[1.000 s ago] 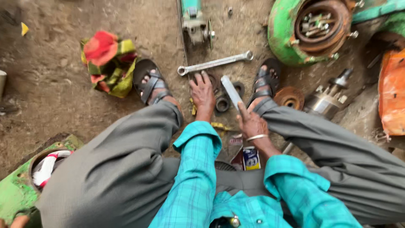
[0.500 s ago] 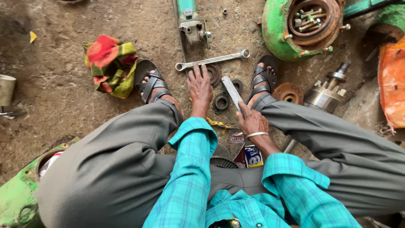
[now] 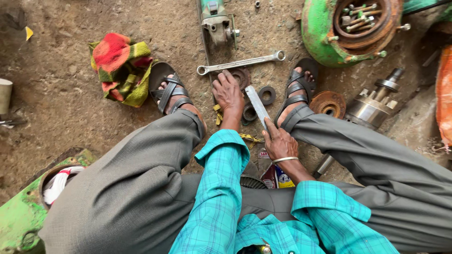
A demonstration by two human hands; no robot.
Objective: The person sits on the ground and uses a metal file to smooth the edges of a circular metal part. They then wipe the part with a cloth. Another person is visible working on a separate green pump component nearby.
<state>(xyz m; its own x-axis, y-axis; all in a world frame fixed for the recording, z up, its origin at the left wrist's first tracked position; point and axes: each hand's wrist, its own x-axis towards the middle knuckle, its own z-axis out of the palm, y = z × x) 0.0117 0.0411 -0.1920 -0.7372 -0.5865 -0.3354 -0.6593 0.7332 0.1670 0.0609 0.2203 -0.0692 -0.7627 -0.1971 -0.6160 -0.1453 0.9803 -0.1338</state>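
Squatting on the dirt floor, the person's right hand has its grip closed around a flat metal file. Just beyond, the left hand rests spread, grip wide, beside round metal rings; past them lies a spanner.

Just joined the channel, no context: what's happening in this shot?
A person sits low over a dirt floor, knees apart, sandalled feet planted. The right hand grips a flat metal file, angled toward the ground. The left hand reaches down to small round metal rings lying between the feet. A spanner lies just beyond the hands, with a green power tool above it. A green hub with bolts sits at the upper right, a metal shaft part right of the foot, and a colourful cloth left.
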